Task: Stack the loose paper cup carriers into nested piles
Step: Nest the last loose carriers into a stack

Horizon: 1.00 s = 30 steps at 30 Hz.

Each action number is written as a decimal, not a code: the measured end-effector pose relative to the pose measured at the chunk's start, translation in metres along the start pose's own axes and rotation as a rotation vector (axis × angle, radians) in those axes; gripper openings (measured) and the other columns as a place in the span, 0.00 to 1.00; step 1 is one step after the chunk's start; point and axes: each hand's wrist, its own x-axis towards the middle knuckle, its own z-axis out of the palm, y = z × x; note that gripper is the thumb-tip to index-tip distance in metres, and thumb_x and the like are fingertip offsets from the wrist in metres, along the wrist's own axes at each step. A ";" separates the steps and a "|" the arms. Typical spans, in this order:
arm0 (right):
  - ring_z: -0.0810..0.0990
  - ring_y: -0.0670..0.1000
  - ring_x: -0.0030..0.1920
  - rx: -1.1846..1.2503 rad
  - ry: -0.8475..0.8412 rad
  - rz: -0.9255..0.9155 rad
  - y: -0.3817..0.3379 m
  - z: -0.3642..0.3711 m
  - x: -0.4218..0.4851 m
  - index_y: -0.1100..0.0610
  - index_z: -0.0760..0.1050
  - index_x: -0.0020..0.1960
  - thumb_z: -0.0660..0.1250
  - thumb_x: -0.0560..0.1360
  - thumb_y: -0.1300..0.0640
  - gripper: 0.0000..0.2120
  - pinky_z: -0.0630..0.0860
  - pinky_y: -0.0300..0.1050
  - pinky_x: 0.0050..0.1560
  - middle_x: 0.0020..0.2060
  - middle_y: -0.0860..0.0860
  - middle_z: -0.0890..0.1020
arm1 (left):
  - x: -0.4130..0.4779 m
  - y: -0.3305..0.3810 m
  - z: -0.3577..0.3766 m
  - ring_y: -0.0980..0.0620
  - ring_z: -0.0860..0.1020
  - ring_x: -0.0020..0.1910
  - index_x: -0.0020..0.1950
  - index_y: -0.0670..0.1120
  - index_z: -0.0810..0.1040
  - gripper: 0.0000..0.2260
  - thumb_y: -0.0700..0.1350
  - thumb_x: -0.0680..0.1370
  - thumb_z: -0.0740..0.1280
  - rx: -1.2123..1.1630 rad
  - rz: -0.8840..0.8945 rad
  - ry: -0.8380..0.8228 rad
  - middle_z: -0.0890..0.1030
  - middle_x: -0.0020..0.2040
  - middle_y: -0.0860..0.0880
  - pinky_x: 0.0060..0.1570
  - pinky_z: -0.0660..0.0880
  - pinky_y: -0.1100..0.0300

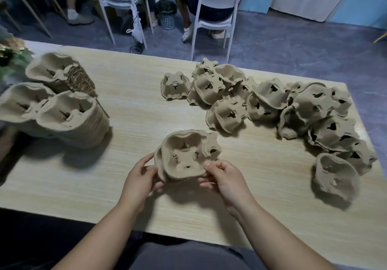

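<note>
A small nested set of brown moulded-pulp cup carriers (182, 154) was held just above the near middle of the pale wood-grain counter (136, 97). Its open hollows faced up and tipped toward the person. The top carrier sat inside another beneath it, whose edge stuck out on the right. The set looked about as wide as it was deep, so no long axis could be told.

The left hand (140, 178) gripped the left rim, fingers (156, 187) curled under it and the thumb on the edge. The right hand (223, 177) pinched the near right rim between its thumb and fingertips.

At the left end of the counter stood three tall nested piles of the same carriers (72, 120), all with their open sides up and touching one another. Across the right half lay a loose heap of carriers (272, 106), most of them turned bottom up and leaning on their neighbours. One lone upside-down carrier (175, 86) sat just left of the heap. Another single carrier (335, 176) lay tilted at the heap's near end, with its hollows showing.
</note>
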 end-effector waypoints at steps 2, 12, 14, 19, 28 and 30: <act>0.80 0.48 0.28 -0.024 -0.037 0.007 0.004 0.005 0.001 0.61 0.71 0.41 0.66 0.76 0.63 0.06 0.77 0.35 0.28 0.28 0.54 0.77 | -0.001 0.001 -0.001 0.46 0.82 0.47 0.63 0.52 0.76 0.15 0.39 0.82 0.56 -0.012 -0.015 0.007 0.82 0.46 0.42 0.39 0.81 0.57; 0.80 0.47 0.28 -0.208 -0.039 -0.016 0.015 0.016 0.012 0.60 0.73 0.41 0.70 0.73 0.61 0.06 0.76 0.37 0.29 0.28 0.52 0.80 | -0.011 0.003 -0.001 0.49 0.82 0.47 0.59 0.52 0.76 0.09 0.45 0.79 0.65 -0.022 0.010 0.010 0.82 0.49 0.49 0.38 0.77 0.59; 0.78 0.48 0.29 -0.291 -0.007 -0.065 0.016 0.015 0.013 0.58 0.73 0.41 0.72 0.72 0.59 0.08 0.75 0.40 0.31 0.28 0.50 0.80 | -0.012 0.002 -0.001 0.49 0.83 0.44 0.61 0.52 0.75 0.12 0.42 0.78 0.66 -0.016 0.007 0.013 0.83 0.46 0.50 0.36 0.77 0.60; 0.77 0.47 0.46 -0.665 0.264 -0.393 0.003 -0.007 0.041 0.51 0.72 0.53 0.74 0.69 0.49 0.17 0.75 0.45 0.50 0.51 0.50 0.77 | -0.012 0.003 0.000 0.55 0.83 0.38 0.62 0.54 0.73 0.15 0.40 0.78 0.67 -0.024 0.022 0.003 0.84 0.39 0.54 0.33 0.76 0.64; 0.79 0.52 0.52 -0.599 0.132 -0.173 -0.025 -0.012 0.079 0.51 0.64 0.67 0.74 0.68 0.48 0.33 0.77 0.49 0.52 0.52 0.49 0.78 | -0.009 0.003 0.000 0.51 0.81 0.40 0.66 0.55 0.72 0.16 0.42 0.80 0.64 0.007 0.035 0.006 0.82 0.46 0.46 0.31 0.77 0.66; 0.80 0.50 0.48 -0.505 0.148 -0.148 -0.033 -0.025 0.078 0.50 0.65 0.66 0.72 0.71 0.51 0.27 0.79 0.50 0.49 0.48 0.48 0.78 | -0.006 0.002 0.000 0.50 0.80 0.41 0.68 0.54 0.72 0.18 0.41 0.80 0.64 0.030 0.034 0.006 0.81 0.48 0.44 0.32 0.78 0.64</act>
